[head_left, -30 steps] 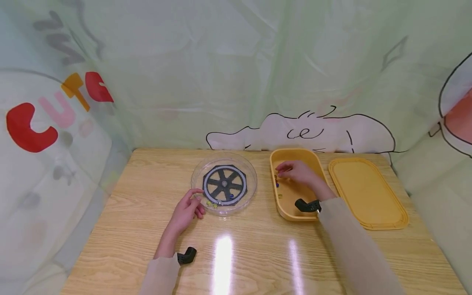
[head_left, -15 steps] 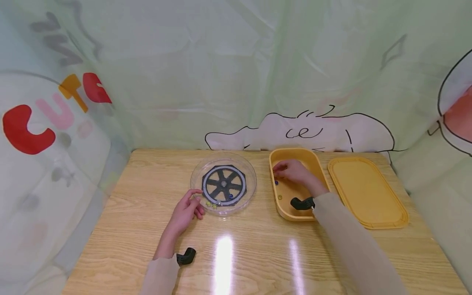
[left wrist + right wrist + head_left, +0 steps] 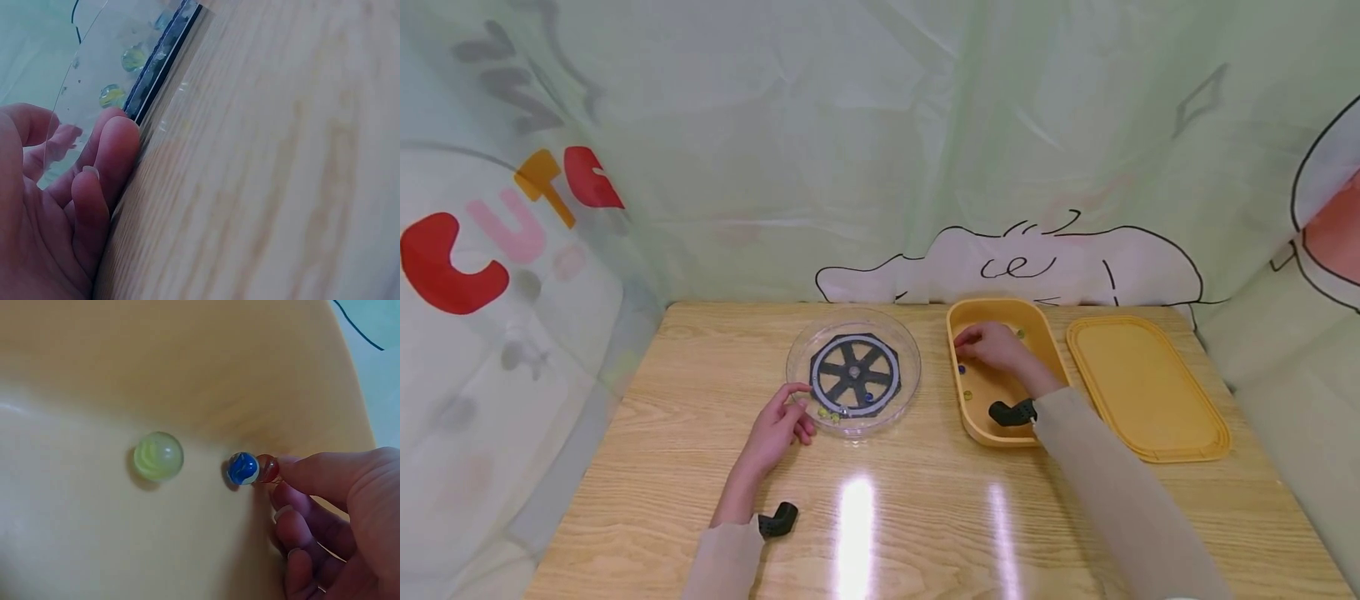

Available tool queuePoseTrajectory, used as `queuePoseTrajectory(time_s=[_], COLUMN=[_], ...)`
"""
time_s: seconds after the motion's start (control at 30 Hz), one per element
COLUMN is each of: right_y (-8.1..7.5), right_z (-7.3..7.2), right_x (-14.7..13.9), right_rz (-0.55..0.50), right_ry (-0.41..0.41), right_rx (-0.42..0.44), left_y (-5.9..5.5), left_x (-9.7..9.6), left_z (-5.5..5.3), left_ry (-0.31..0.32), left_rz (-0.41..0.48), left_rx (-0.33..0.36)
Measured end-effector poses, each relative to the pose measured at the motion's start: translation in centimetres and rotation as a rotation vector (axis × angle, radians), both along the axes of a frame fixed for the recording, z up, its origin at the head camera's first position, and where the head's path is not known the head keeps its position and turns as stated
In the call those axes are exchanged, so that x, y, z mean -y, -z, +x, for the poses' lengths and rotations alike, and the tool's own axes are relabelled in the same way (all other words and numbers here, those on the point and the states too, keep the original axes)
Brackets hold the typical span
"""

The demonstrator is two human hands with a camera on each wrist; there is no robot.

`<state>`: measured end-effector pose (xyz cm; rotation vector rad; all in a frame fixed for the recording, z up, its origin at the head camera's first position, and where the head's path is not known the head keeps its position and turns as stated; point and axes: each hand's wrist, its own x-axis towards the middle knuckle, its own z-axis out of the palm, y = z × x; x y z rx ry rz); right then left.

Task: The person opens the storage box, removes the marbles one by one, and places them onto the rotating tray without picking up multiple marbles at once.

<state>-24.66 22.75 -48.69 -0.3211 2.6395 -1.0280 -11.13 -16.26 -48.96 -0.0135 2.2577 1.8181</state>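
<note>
My left hand (image 3: 775, 429) grips the near-left wall of a clear round dish (image 3: 854, 430), with fingers on both sides of it in the left wrist view. Inside the dish lie a dark spoked wheel-shaped piece (image 3: 855, 372), a blue marble (image 3: 868, 397) and several yellowish and clear marbles (image 3: 823, 412). My right hand (image 3: 992, 346) reaches into a yellow bin (image 3: 981, 437). Its thumb and fingers pinch a red marble (image 3: 269, 469) by the bin's left wall. Touching that marble is a blue-and-white marble (image 3: 242, 469), with a yellow-green marble (image 3: 159, 456) farther off.
Another yellowish marble (image 3: 1020, 333) lies at the bin's far side. A yellow lid (image 3: 1146, 387) lies flat to the right of the bin on the wooden table (image 3: 917, 517). A printed curtain (image 3: 775, 167) hangs behind the table.
My right hand has moved slightly left to the bin's wall, and its fingers have come together on the red marble. The left hand stays at the dish.
</note>
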Motion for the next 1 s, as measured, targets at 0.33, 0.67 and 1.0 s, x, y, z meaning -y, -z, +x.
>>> queuePoseTrajectory(time_s=[0.33,0.67,1.0], right_y=[0.18,0.31,0.31], right_z=[-0.11,-0.07,-0.03], right_x=[0.05,0.18,0.13], right_rz=[0.000,0.007,0.031], right_ry=[0.000,0.003,0.005], right_rx=[0.008,0.002,0.000], left_y=[-0.04,0.02,0.04], left_x=[0.00,-0.01,0.00], left_z=[-0.05,-0.01,-0.01], left_ry=[0.006,0.002,-0.005], left_rz=[-0.002,-0.003,0.007], left_rx=[-0.007,-0.003,-0.001])
